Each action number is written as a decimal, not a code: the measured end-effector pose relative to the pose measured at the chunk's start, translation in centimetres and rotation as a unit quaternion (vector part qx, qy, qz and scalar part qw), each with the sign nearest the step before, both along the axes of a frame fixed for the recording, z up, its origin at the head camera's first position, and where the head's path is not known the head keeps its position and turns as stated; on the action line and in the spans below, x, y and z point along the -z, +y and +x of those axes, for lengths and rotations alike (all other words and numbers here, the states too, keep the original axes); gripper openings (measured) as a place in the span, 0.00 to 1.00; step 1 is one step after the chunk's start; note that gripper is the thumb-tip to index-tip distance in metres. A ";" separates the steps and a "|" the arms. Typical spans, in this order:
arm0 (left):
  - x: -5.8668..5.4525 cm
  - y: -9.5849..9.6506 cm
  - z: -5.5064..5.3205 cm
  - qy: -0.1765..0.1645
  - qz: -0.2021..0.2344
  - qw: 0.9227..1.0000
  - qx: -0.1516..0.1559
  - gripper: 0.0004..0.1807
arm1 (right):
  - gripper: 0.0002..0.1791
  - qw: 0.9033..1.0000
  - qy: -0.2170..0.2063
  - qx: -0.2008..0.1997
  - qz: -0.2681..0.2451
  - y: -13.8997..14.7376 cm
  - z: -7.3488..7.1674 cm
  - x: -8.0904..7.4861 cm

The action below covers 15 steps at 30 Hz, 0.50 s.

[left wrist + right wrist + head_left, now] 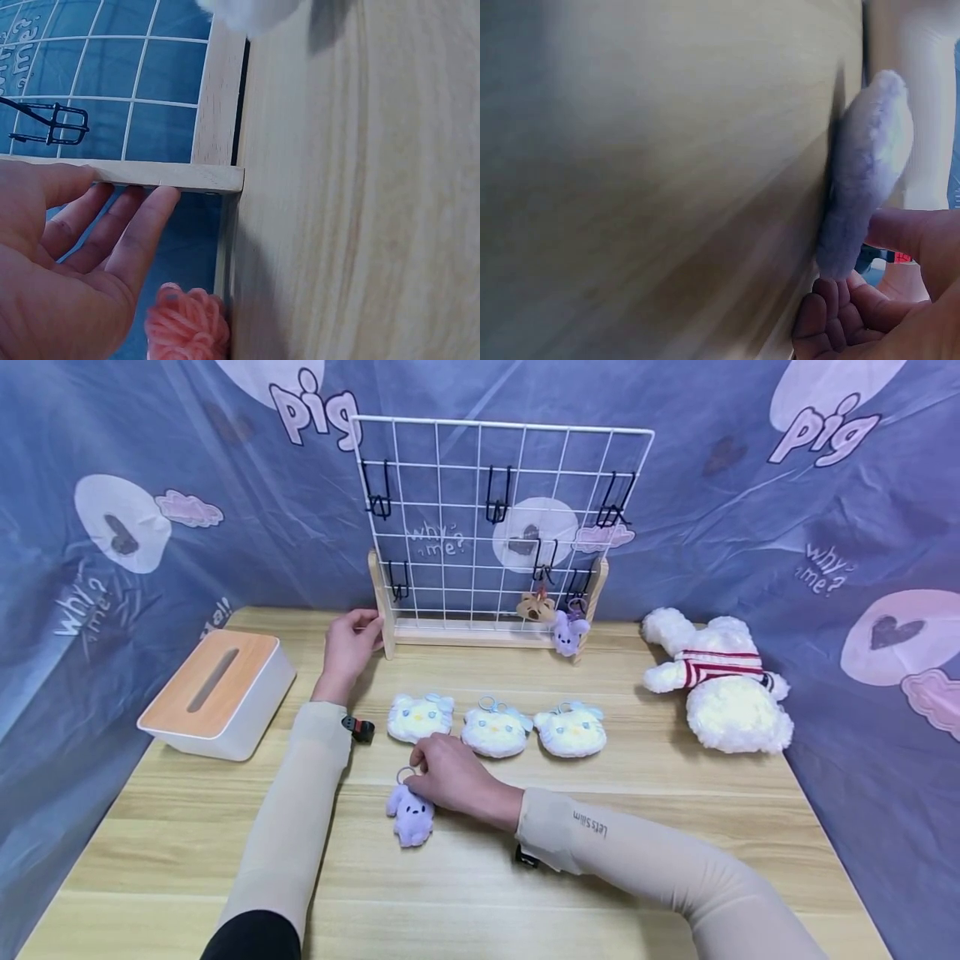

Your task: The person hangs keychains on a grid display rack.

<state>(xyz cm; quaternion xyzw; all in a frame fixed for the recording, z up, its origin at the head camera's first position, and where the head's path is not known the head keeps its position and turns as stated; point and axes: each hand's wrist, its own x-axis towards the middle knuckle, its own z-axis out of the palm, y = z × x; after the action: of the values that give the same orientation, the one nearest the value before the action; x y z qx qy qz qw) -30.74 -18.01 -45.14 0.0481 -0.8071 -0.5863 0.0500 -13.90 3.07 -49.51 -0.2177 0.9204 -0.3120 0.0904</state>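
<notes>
Two bare hands are at work over a wooden table [187,877]. Just left of centre, below the frame's middle, the right hand [459,777] pinches the top of a purple dog [412,820], a small plush with a metal ring [406,774]. The dog lies face up on the table, feet toward the bottom of the frame. Higher and further left, the left hand [351,645] grips the left post [380,602] of a rack [480,642], thumb on one side and fingers on the other. White wire mesh with black hooks [497,511], the rack stands upright at top centre. A brown bear [536,608] and a second purple plush [568,637] hang at its lower right. Three white cats [495,733] lie in a row across the middle. A tissue box [258,710] sits at the left of the frame; a white teddy [738,718] in a striped top lies at the right. Blue cloth [705,527] printed with words fills the background.
</notes>
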 end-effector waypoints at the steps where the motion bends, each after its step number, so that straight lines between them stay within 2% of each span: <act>1: 0.0 0.0 0.0 0.000 0.001 1.000 0.001 0.19 | 0.10 1.000 -0.005 0.001 -0.001 -0.1 -0.1 0.0; 15: 0.0 -0.1 0.1 0.000 0.001 1.000 0.004 0.20 | 0.09 0.999 0.010 -0.016 0.027 -1.0 -0.5 0.9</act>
<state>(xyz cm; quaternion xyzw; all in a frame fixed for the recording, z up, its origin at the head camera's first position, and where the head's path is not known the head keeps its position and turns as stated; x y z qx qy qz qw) -30.61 -18.07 -45.14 0.0447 -0.8069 -0.5871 0.0475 -14.35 2.09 -50.42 -0.2330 0.9258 -0.2831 0.0919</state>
